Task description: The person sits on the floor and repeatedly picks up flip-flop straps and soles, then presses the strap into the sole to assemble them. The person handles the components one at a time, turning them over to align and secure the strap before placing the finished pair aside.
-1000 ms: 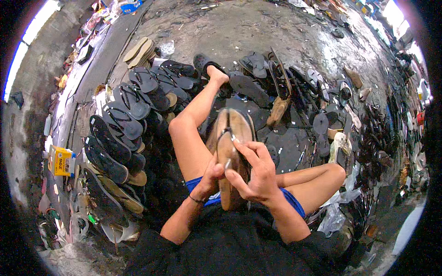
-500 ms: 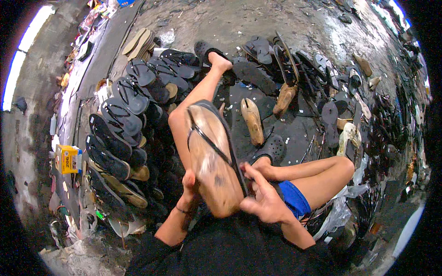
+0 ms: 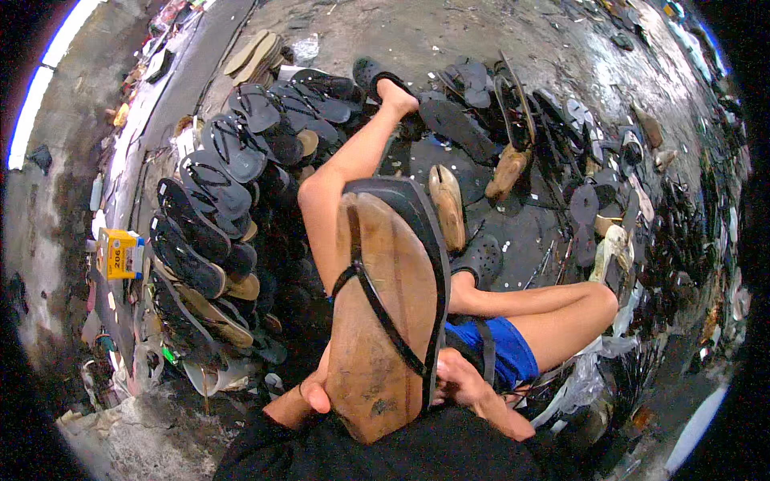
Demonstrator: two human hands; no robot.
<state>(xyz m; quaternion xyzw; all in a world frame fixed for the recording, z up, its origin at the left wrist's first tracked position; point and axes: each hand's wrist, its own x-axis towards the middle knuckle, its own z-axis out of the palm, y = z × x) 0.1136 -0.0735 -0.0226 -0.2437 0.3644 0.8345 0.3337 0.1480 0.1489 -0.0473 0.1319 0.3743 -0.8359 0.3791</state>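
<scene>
A large wooden shoe last (image 3: 389, 297) is raised close in front of me. A black thong strap (image 3: 373, 305) crosses its face, and a black sandal sole (image 3: 435, 264) shows behind its top and right edge. My left hand (image 3: 318, 390) grips the last's lower left side, its thumb visible and the other fingers hidden behind. At the lower right, my right hand (image 3: 468, 378) is closed at the sole's edge, beside the strap's end. Its fingertips are partly hidden.
Rows of black flip-flops (image 3: 210, 188) lie at the left. Loose wooden lasts (image 3: 446, 207) and dark soles (image 3: 457, 131) lie on the ground ahead. A yellow box (image 3: 121, 254) stands at far left. Clear plastic (image 3: 585, 385) and dark scraps are heaped at the right.
The last with its sandal has come closer to the view and tilted more upright. My right hand, earlier with fingers apart, has closed in at the sole's edge.
</scene>
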